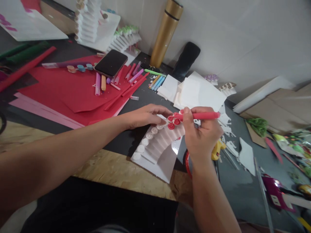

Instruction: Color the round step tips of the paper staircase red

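Observation:
A white paper staircase model (159, 145) lies on the dark table, its edges lined with small paper rolls; the lower ones are white, the top few are coloured red (174, 122). My right hand (200, 134) grips a red marker (199, 116), its tip at the red rolls. My left hand (145, 116) rests with fingers laid on the upper end of the model, steadying it.
Red and pink paper sheets (70, 92) cover the left, with several markers and a black phone (111, 62) on them. A gold flask (166, 32) stands by the wall. White card pieces (199, 92), a yellow glue gun (217, 150) and scraps lie to the right.

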### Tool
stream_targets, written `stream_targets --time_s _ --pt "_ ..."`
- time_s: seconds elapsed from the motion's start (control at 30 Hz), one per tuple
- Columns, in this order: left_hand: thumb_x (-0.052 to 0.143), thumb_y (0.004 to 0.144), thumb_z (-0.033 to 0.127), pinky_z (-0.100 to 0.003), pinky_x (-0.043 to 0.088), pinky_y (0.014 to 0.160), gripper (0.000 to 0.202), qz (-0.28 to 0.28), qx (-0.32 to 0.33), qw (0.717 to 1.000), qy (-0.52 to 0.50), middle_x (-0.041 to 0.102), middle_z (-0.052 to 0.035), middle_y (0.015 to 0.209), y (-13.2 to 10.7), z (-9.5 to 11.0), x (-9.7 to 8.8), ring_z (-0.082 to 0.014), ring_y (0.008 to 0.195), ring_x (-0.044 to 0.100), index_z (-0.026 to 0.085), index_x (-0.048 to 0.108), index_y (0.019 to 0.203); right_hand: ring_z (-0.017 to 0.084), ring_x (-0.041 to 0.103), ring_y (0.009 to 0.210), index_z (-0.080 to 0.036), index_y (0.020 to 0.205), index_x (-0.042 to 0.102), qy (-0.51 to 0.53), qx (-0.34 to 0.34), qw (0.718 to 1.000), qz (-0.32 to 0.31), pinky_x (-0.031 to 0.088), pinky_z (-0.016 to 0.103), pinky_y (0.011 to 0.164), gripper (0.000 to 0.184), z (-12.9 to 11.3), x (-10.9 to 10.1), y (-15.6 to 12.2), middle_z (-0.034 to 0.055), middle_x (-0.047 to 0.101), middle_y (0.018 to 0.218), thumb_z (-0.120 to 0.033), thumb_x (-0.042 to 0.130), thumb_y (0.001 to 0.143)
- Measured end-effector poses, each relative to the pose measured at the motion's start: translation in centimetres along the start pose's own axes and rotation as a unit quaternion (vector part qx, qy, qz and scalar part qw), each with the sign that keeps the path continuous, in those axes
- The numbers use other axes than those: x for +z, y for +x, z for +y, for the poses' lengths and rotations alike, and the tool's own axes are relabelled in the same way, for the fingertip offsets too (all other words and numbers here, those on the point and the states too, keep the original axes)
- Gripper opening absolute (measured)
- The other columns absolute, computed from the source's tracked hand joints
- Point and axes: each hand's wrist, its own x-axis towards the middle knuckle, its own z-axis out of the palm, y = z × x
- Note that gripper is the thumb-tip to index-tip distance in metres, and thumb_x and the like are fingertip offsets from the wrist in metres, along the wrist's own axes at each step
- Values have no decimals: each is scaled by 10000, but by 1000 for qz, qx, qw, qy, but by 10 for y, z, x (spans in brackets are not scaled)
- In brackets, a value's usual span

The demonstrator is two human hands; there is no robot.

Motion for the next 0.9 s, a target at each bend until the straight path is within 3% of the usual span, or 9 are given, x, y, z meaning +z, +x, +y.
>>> stream_targets --time_s 0.33,0.9 --pt "618 801 222 -279 443 829 432 3 11 1000 18 687 -40 1165 1 -3 -1 -203 1065 602 202 662 1230 99 591 673 -201 816 604 -9 -33 999 -1 493 259 694 100 3 -1 0 -32 632 680 -269 636 883" --pt "630 785 216 -324 451 904 423 12 28 999 22 708 -39 1185 2 -4 -1 -226 1099 622 199 680 1205 100 593 704 -198 793 598 -5 -9 1000 -7 476 259 713 145 3 -2 -1 -30 608 673 -299 624 895"
